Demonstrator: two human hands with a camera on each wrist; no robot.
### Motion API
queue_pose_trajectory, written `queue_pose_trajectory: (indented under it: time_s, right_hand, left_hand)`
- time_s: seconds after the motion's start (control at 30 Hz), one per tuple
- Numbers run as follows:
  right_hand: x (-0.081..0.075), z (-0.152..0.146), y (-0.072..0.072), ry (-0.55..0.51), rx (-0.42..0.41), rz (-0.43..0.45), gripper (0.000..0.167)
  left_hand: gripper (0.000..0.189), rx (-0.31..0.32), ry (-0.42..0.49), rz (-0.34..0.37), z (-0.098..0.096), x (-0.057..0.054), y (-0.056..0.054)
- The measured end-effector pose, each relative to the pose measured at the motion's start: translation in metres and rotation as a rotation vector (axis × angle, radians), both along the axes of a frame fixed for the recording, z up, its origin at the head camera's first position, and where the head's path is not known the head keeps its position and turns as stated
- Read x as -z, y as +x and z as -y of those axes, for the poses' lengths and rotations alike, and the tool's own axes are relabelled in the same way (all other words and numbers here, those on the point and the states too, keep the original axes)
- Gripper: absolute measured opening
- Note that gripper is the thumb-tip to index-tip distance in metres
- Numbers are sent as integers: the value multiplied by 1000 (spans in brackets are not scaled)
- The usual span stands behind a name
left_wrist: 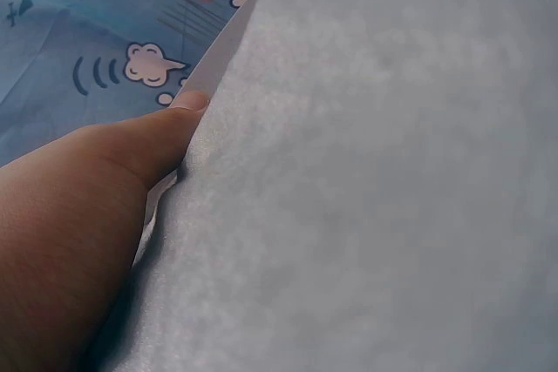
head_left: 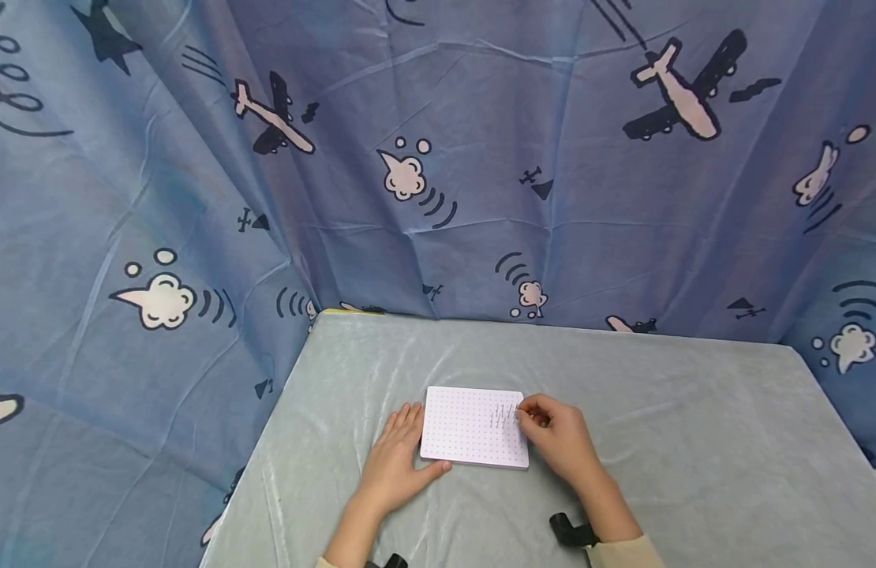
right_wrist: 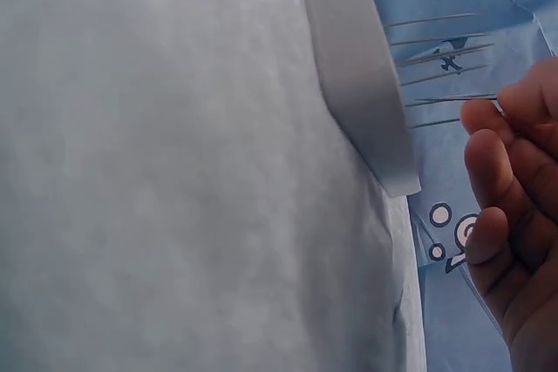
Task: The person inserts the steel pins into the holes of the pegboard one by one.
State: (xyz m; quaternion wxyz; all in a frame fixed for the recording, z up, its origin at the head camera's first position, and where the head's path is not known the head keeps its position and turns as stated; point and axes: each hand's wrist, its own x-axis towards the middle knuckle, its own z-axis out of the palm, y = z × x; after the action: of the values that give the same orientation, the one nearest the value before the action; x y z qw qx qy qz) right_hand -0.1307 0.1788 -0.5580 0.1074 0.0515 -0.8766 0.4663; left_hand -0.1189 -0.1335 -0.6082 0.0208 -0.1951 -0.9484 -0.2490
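A white board [head_left: 452, 430] with a grid of small holes lies on the table. Several thin metal pins [right_wrist: 432, 19] stand up from its right part, as the right wrist view shows. My right hand [head_left: 560, 442] is at the board's right edge, thumb and forefinger pinching one thin metal pin [right_wrist: 453, 98] among the others. Whether that pin's lower end sits in a hole, I cannot tell. My left hand [head_left: 394, 469] rests against the board's left side with straight fingers. Its thumb [left_wrist: 161, 138] touches the front edge, seen in the left wrist view.
A pale grey-green cloth [head_left: 694, 442] covers the table. Behind and to the left hangs a blue curtain [head_left: 466, 260] printed with planes and clouds. A black wrist mount [head_left: 571, 532] sits by the right wrist, and another [head_left: 395, 561] by the left.
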Motion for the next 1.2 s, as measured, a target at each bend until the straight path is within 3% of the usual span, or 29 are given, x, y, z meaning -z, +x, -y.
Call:
queue_pose_trajectory:
  time_s: [0.17, 0.63, 1.2]
  right_hand:
    - [1, 2, 2, 5, -11, -22, 14]
    - [0, 5, 5, 24, -28, 54, 13]
    - [5, 5, 3, 61, -60, 32, 15]
  left_hand:
    - [109, 2, 3, -4, -1, 0, 0]
    - [109, -4, -5, 12, -1, 0, 0]
    - [109, -4, -6, 23, 0, -1, 0]
